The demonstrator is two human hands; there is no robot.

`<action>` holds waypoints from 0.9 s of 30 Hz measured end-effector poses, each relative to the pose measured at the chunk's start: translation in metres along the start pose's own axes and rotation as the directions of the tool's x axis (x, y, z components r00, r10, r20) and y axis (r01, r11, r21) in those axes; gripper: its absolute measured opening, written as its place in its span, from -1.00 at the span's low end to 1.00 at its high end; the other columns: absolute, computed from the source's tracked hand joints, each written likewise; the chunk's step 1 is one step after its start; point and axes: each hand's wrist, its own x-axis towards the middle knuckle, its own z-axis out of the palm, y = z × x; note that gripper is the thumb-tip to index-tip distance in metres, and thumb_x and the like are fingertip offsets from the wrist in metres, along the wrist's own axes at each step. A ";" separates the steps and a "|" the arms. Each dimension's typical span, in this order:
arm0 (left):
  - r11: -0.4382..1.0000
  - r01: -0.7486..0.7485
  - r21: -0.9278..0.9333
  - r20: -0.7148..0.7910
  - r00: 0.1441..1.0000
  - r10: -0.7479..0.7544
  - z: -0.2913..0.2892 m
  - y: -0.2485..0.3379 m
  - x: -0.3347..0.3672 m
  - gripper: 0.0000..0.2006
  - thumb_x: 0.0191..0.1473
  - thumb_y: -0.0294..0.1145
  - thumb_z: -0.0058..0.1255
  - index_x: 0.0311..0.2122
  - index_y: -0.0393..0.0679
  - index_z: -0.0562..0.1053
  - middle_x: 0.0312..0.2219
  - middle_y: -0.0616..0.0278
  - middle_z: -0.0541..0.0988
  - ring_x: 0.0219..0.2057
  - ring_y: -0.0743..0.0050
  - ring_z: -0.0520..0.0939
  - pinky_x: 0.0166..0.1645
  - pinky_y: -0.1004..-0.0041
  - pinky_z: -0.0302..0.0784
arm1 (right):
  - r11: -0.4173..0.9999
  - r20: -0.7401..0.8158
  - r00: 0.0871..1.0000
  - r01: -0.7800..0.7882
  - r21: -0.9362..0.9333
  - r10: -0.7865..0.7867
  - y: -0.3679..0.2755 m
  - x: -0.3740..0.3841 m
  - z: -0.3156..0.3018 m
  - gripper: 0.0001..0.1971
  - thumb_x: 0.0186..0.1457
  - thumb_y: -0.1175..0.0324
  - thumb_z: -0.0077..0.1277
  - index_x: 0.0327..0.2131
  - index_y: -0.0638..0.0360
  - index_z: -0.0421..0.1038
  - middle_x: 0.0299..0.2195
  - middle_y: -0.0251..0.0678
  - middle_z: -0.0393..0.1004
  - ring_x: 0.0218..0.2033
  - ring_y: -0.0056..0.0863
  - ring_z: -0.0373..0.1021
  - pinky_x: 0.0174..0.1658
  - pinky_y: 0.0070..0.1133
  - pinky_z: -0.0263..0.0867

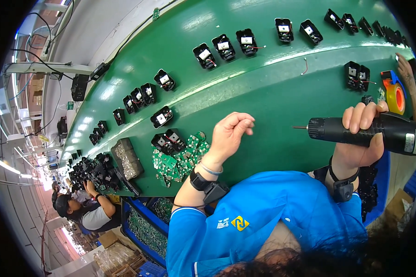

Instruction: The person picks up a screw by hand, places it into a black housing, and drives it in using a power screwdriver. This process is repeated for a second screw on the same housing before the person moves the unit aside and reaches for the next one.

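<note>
My right hand (359,151) is wrapped round a black electric screwdriver (327,128), held level above the green bench with its thin bit pointing left. My left hand (230,134) hovers over the bench, left of the bit, its fingers curled and pressed together; anything between the fingertips is too small to make out. Nearest to the left hand lies a heap of green circuit boards (171,167). Two black plastic housings (168,141) rest at the far edge of this heap. Another open black housing (162,117) with a white part inside lies just beyond.
Several black housings (246,42) line the conveyor strip (185,69). A housing pair (357,76) and a tape dispenser (394,94) are at right. A box of small metal parts (127,158) stands left. Co-workers' hands (90,188) show at far left and right. Blue bins flank me.
</note>
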 end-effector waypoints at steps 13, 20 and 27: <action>0.003 0.338 -0.941 0.337 0.940 -0.050 0.051 0.010 0.008 -0.81 -0.17 -0.29 0.04 -0.43 -0.16 0.42 -0.60 0.31 0.41 -0.60 0.61 0.38 -0.40 0.51 0.34 | 0.985 0.088 0.991 0.084 0.152 -0.098 0.002 0.007 0.026 -0.48 -0.18 0.24 0.00 -0.14 0.18 0.04 -0.56 -0.40 0.20 -0.60 -0.60 0.18 -0.53 -0.63 0.15; -0.014 0.325 -0.946 0.325 0.941 -0.092 0.057 0.016 0.011 -0.82 -0.17 -0.32 0.04 -0.43 -0.18 0.43 -0.64 0.34 0.41 -0.62 0.62 0.38 -0.38 0.49 0.35 | 0.995 0.075 0.997 0.006 0.101 -0.014 0.001 0.006 0.024 -0.48 -0.19 0.20 0.05 -0.17 0.12 0.06 -0.57 -0.41 0.22 -0.60 -0.57 0.21 -0.52 -0.61 0.17; 0.187 0.290 -0.939 0.273 0.955 -0.112 0.059 0.018 0.012 -0.83 -0.13 -0.35 0.00 -0.43 -0.21 0.41 -0.65 0.31 0.42 -0.61 0.59 0.41 -0.39 0.50 0.38 | 0.997 0.090 0.996 0.016 0.074 -0.023 0.004 0.004 0.020 -0.52 -0.17 0.22 0.05 -0.18 0.11 0.07 -0.57 -0.41 0.23 -0.60 -0.56 0.23 -0.52 -0.61 0.17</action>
